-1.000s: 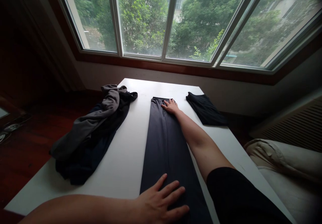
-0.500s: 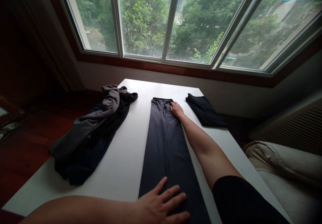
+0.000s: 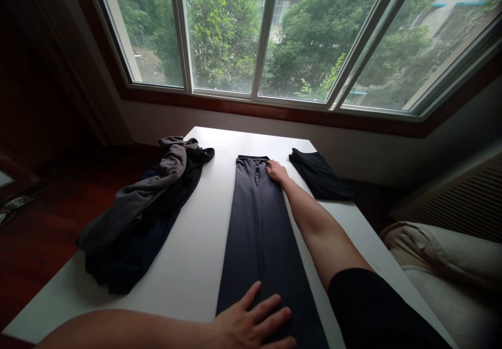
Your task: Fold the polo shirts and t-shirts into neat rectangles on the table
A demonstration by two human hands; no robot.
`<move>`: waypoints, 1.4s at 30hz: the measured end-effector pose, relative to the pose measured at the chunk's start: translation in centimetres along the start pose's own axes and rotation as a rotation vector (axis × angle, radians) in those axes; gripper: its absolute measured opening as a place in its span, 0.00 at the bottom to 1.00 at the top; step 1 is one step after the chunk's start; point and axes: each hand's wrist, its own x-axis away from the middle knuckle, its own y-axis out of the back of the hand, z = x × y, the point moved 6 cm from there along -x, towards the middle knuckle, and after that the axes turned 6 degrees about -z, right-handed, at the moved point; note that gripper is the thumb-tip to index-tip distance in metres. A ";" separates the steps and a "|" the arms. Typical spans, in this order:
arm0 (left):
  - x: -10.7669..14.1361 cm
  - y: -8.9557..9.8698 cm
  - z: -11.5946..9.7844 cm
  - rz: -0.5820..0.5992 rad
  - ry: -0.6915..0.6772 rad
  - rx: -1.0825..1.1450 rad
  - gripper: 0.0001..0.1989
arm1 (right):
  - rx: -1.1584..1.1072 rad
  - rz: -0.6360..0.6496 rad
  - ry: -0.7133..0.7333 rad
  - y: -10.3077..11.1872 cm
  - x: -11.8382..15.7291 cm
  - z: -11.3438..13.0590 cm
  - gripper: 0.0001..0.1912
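Note:
Dark grey trousers [image 3: 259,223] lie lengthwise down the middle of the white table [image 3: 184,249], folded to a long narrow strip. Their black waistband points toward the window, with a drawstring at its front. My left hand [image 3: 251,320] presses flat on the lower part of the legs, fingers spread. At the far end, my right hand [image 3: 277,171] has its fingers closed on the right edge of the trousers, just below the waistband. The bottom of the legs runs out of view.
A loose heap of grey, black and navy clothes [image 3: 137,208] hangs partly past the table's left edge. Folded black clothing [image 3: 319,174] lies at the far right corner. Pale rolled bedding [image 3: 451,255] sits beyond the right edge, and a window [image 3: 254,93] is behind the table.
The camera view has tilted up very slightly, so things sit a little lower. Both hands keep nearly the same places on the trousers.

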 end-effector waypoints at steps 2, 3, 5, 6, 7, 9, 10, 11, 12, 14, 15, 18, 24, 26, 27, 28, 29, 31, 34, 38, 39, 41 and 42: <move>0.1 0.1 0.2 0.020 -0.009 0.025 0.27 | -0.025 -0.025 0.020 0.3 0.2 0.0 0.27; 0.3 0.3 0.3 0.027 -0.013 0.044 0.27 | -0.043 -0.039 0.027 0.5 0.2 -0.1 0.26; 0.9 0.9 0.6 0.035 0.002 0.078 0.27 | -0.083 -0.074 0.018 1.0 0.2 -0.8 0.25; 1.4 1.2 0.7 0.043 0.013 0.093 0.27 | -0.098 -0.092 0.002 1.2 0.1 -1.3 0.25; 2.0 1.6 0.9 0.055 0.023 0.107 0.27 | -0.104 -0.107 -0.021 1.5 0.1 -2.0 0.25; 3.2 2.4 0.9 0.071 0.008 0.138 0.26 | -0.086 -0.115 -0.065 1.9 0.0 -3.5 0.23; 3.7 2.7 0.8 0.077 -0.010 0.152 0.26 | -0.072 -0.106 -0.076 2.0 -0.1 -4.1 0.23; 4.0 3.0 0.7 0.082 -0.028 0.165 0.25 | -0.059 -0.090 -0.079 2.1 -0.1 -4.6 0.22; 4.2 3.1 0.6 0.088 -0.038 0.176 0.23 | -0.054 -0.069 -0.074 2.1 -0.2 -5.0 0.22; 4.1 3.1 0.5 0.104 -0.049 0.209 0.19 | -0.065 -0.018 -0.053 2.1 -0.3 -5.1 0.22; 3.7 2.9 0.5 0.118 -0.056 0.231 0.16 | -0.072 0.000 -0.045 2.2 -0.3 -5.0 0.21; 1.7 2.3 0.6 0.112 -0.085 0.272 0.12 | -0.059 -0.003 -0.039 2.5 -0.3 -4.5 0.17; -1.9 2.1 1.4 -0.065 -0.096 0.168 0.18 | 0.004 0.040 -0.038 2.8 -0.1 -3.5 0.14; -2.2 1.8 1.3 -0.072 -0.096 0.131 0.20 | 0.014 0.045 -0.042 3.1 -0.3 -3.4 0.13; -2.3 1.5 1.3 -0.074 -0.098 0.115 0.21 | 0.020 0.050 -0.042 3.3 -0.5 -3.3 0.12; -2.2 1.3 1.2 -0.078 -0.099 0.098 0.21 | 0.020 0.066 -0.049 3.4 -0.7 -3.3 0.11; -2.2 1.1 1.1 -0.085 -0.100 0.080 0.22 | 0.007 0.090 -0.067 3.6 -0.9 -3.4 0.11; -2.0 0.7 0.9 -0.095 -0.099 0.053 0.22 | -0.067 0.153 -0.129 3.7 -1.2 -3.5 0.12; -1.8 0.7 0.8 -0.085 -0.094 0.052 0.23 | -0.184 0.187 -0.198 4.0 -1.5 -3.5 0.13; -1.9 1.0 0.9 -0.071 -0.091 0.068 0.24 | -0.057 0.061 -0.099 4.9 -1.9 -3.0 0.12; -1.9 1.1 0.9 -0.071 -0.093 0.069 0.24 | -0.017 0.026 -0.072 5.1 -2.0 -2.9 0.12; -2.0 1.1 0.9 -0.065 -0.093 0.069 0.24 | 0.047 -0.029 -0.039 5.4 -2.0 -2.8 0.12; -2.0 1.1 1.0 -0.061 -0.094 0.070 0.24 | 0.076 -0.047 -0.031 5.4 -2.0 -2.8 0.13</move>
